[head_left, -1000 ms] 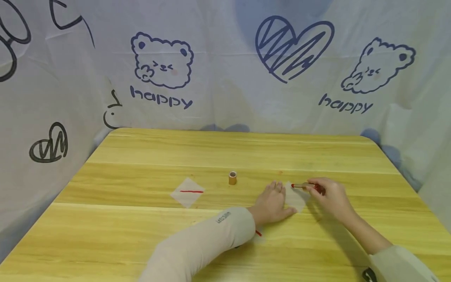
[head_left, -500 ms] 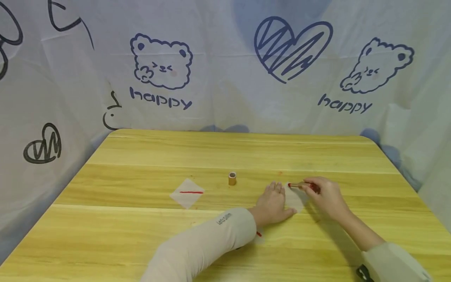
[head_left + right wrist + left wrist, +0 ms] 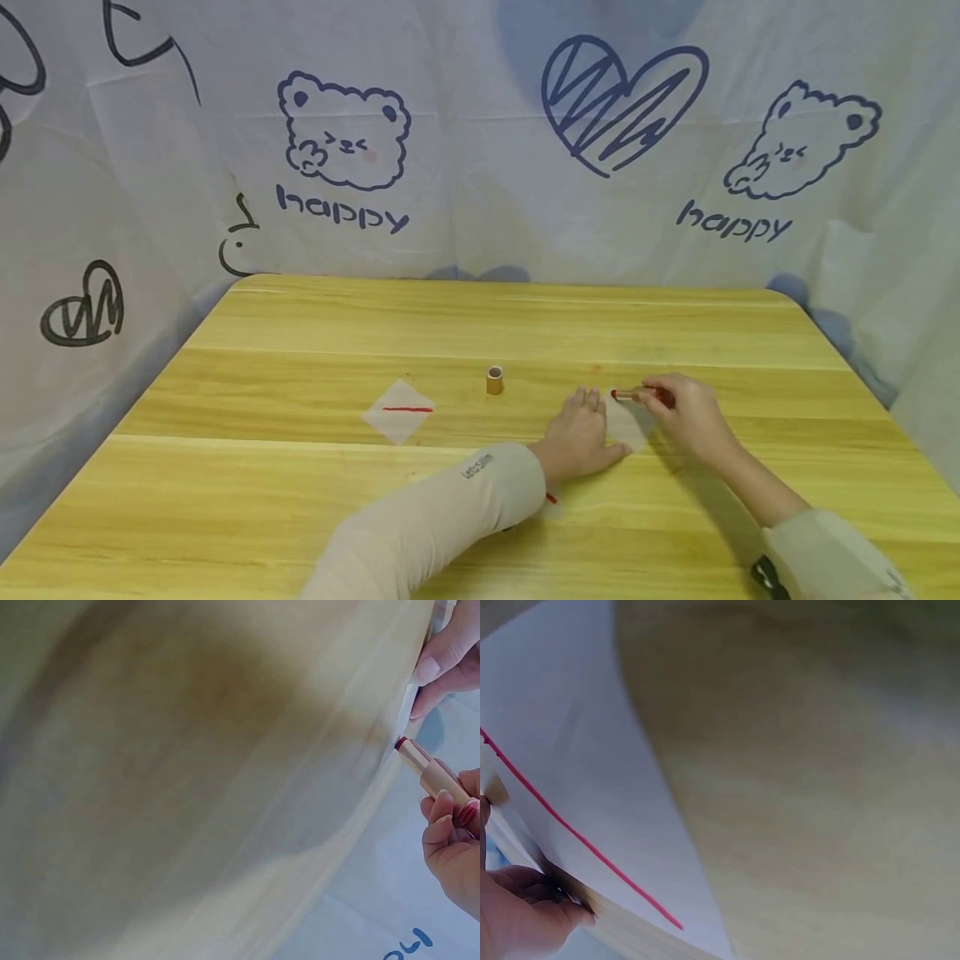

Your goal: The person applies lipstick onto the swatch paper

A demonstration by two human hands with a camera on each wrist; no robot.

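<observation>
With its fingers and thumb, my right hand (image 3: 696,417) grips a lipstick (image 3: 628,396) in a gold tube. In the right wrist view the red tip of the lipstick (image 3: 436,777) meets the edge of a paper. That white square of paper (image 3: 626,425) lies on the right of the table, its far corner under the tip. My left hand (image 3: 579,433) rests flat on its left side, fingers stretched out. Whether any mark is on this sheet cannot be made out. A gold lipstick cap (image 3: 494,381) stands upright, left of my left hand.
Another white paper square (image 3: 397,426) with a red line lies at the left. A third paper (image 3: 552,507), partly under my left sleeve, shows a red streak; the left wrist view shows a red line on paper (image 3: 570,757) up close. White cloth (image 3: 480,167) hangs behind the wooden table (image 3: 262,500).
My right hand has moved slightly left with the lipstick, bringing its tip nearer the left fingers at the paper's far corner. The left hand has stayed in place.
</observation>
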